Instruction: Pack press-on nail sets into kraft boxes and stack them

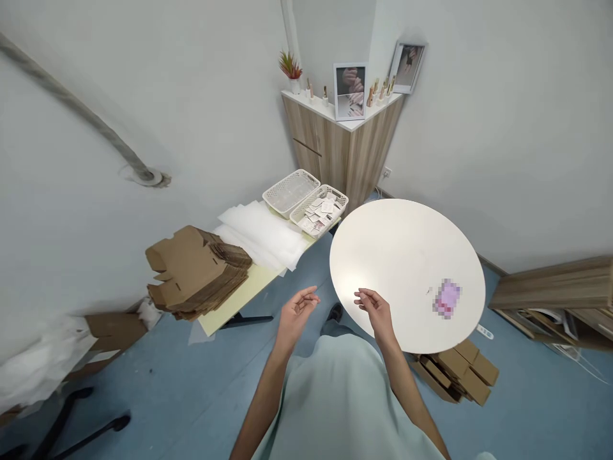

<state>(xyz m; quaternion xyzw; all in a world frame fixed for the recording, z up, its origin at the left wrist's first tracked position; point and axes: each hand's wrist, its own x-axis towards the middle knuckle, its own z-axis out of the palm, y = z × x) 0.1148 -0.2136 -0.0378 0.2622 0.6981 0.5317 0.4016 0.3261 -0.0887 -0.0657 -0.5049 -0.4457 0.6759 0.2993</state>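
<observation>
The left hand (297, 309) is in the air beside the yellow surface (234, 296); its grip is loose, with bent fingers and nothing inside. The right hand (377, 312) is over the near edge of the round white surface (397, 252), its grip equally relaxed and without any object. On the yellow surface lie the flat cardboard boxes (191, 268) and, next to them, the white sheets (261, 233).
</observation>
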